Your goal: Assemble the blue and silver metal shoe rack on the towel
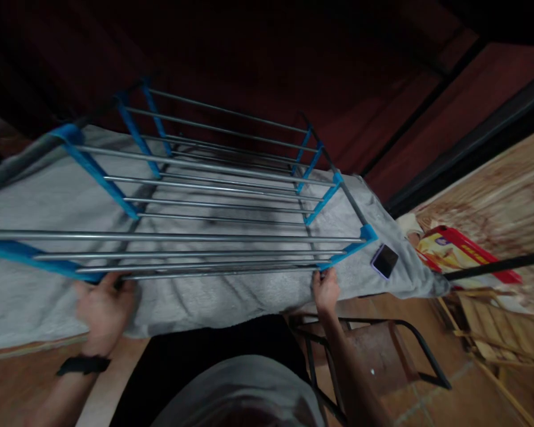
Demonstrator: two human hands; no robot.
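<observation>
A shoe rack [231, 238] of thin metal tubes and blue plastic brackets lies across the grey blanket [204, 305]. Its tiers run left to right, one behind another. My left hand [107, 305], with a black band on the wrist, is closed at the near left part of the rack, by the lower end of a blue bracket [48, 260]. At the near right corner, my right hand [326, 290] has its fingers curled round the end of another blue bracket [349, 254]. Some fingertips are hidden under the tubes, and the left hand is slightly blurred.
A phone [385, 261] lies on the blanket right of the rack. Beyond the bed's right end are a red and yellow package [463, 252] and a wooden slatted piece [502, 329]. A metal-framed chair [378, 359] stands by my right arm. Black bars [454, 65] cross the upper right.
</observation>
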